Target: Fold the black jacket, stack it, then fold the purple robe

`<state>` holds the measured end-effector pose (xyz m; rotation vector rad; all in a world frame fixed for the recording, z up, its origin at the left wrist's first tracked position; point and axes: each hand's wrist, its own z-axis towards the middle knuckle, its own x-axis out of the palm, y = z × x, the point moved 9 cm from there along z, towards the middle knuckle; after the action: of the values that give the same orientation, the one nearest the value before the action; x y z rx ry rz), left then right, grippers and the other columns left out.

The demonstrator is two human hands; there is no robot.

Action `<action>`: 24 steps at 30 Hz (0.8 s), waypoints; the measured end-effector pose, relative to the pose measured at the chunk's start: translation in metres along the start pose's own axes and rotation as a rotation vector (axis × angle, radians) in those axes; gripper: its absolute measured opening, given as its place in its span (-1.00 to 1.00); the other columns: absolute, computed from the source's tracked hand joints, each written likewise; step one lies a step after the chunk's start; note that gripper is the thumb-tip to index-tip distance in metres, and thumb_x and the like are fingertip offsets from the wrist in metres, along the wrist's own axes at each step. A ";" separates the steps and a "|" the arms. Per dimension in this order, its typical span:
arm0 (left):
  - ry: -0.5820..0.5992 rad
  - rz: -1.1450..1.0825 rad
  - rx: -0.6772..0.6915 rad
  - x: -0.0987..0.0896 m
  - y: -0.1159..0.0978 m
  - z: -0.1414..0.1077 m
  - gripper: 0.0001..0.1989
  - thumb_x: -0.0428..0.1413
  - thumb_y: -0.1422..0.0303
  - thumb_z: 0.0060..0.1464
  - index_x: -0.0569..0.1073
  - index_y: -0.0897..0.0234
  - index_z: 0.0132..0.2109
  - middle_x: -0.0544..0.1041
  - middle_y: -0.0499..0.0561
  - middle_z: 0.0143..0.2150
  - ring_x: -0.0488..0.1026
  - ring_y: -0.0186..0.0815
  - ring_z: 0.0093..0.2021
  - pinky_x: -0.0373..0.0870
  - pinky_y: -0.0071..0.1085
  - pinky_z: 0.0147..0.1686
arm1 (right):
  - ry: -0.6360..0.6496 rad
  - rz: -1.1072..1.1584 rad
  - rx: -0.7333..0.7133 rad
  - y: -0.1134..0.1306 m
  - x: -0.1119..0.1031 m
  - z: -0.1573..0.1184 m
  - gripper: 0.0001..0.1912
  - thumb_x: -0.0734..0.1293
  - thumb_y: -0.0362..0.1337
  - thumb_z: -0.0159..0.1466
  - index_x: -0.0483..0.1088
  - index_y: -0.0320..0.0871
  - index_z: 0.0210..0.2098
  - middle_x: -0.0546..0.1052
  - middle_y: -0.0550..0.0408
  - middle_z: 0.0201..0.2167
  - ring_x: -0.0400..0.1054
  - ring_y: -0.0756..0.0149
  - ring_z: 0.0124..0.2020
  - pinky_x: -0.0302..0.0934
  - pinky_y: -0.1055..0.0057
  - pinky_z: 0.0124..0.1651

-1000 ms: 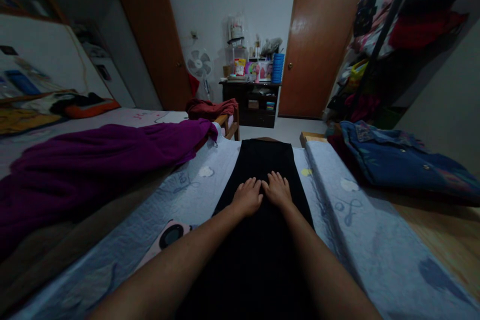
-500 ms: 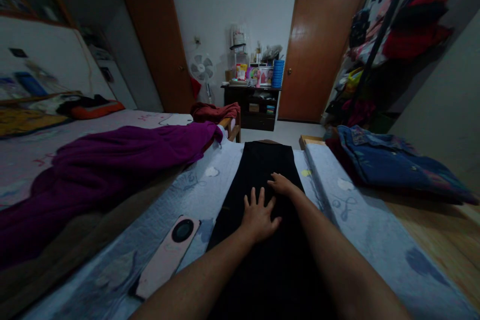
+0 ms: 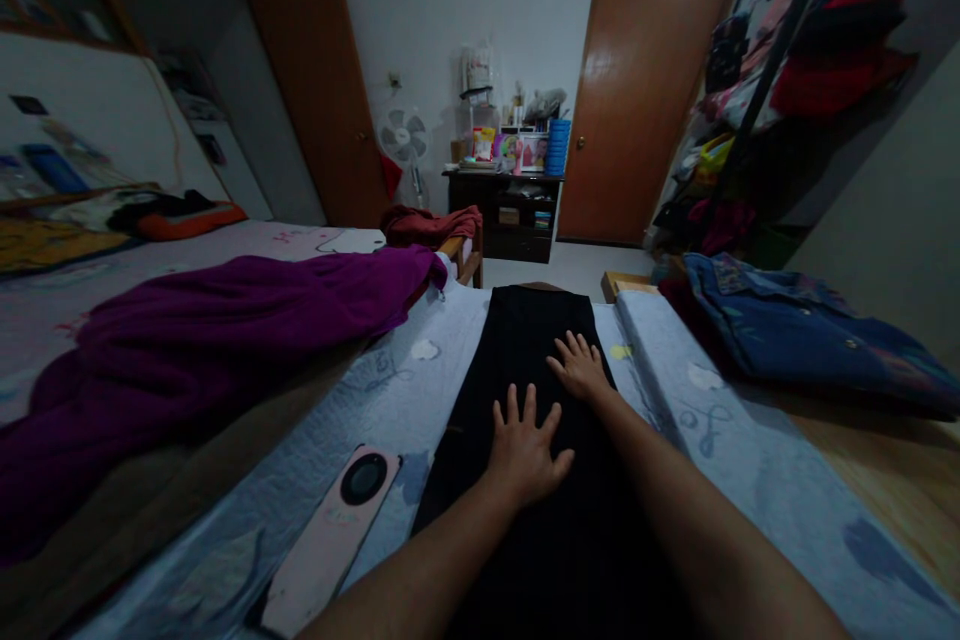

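Observation:
A long black cloth (image 3: 536, 330) lies flat on a pale blue patterned sheet (image 3: 442, 390). My left hand (image 3: 523, 455) rests on its middle, palm down with the fingers spread. Farther up and to the right, my right hand (image 3: 581, 368) lies near the cloth's right edge, its fingers also apart. Neither hand holds anything. To the left of my left forearm, a pink phone (image 3: 330, 540) lies on the sheet with its round black camera facing up.
A purple blanket (image 3: 247, 320) covers the edge of the bed at left. Folded blue clothing (image 3: 810, 330) lies on a wooden surface (image 3: 877, 455) at right. Behind stand a dark cabinet (image 3: 517, 245), a fan (image 3: 405, 138) and a brown door (image 3: 622, 110).
My right hand has shifted right and its fingers have spread wider. My left hand has moved slightly right and nearer. The view has shifted a little.

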<state>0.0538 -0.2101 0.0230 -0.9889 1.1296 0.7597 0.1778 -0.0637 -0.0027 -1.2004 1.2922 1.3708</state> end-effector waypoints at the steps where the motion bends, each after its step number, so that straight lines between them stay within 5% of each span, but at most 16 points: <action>1: -0.002 -0.003 0.000 0.000 0.000 0.000 -0.28 -0.12 -0.15 0.10 0.12 -0.03 0.34 -0.05 0.12 0.43 -0.25 0.26 0.39 -0.21 0.29 0.21 | -0.009 -0.008 0.007 -0.002 0.000 0.005 -0.32 -0.04 0.10 0.36 -0.06 -0.08 0.37 -0.17 0.01 0.43 -0.41 0.11 0.41 -0.44 0.06 0.34; 13: 0.011 -0.009 -0.008 -0.001 0.001 -0.001 -0.26 -0.13 -0.16 0.10 0.09 -0.03 0.35 -0.09 0.11 0.44 -0.28 0.25 0.39 -0.20 0.29 0.22 | -0.079 0.003 0.109 -0.021 0.006 0.035 -0.24 0.00 0.06 0.35 -0.10 -0.33 0.37 -0.10 -0.09 0.41 -0.29 0.11 0.40 -0.33 0.17 0.34; 24: -0.007 -0.014 -0.018 -0.003 0.000 -0.002 -0.25 -0.07 -0.15 0.06 0.12 0.00 0.34 -0.03 0.11 0.43 -0.25 0.27 0.38 -0.20 0.30 0.21 | -0.045 -0.009 0.083 -0.015 0.007 0.004 -0.32 0.02 -0.10 0.36 -0.03 -0.42 0.34 -0.02 -0.19 0.38 -0.21 0.13 0.40 -0.29 0.26 0.34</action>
<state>0.0522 -0.2114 0.0252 -1.0079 1.1107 0.7624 0.1909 -0.0584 -0.0115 -1.1115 1.2976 1.3175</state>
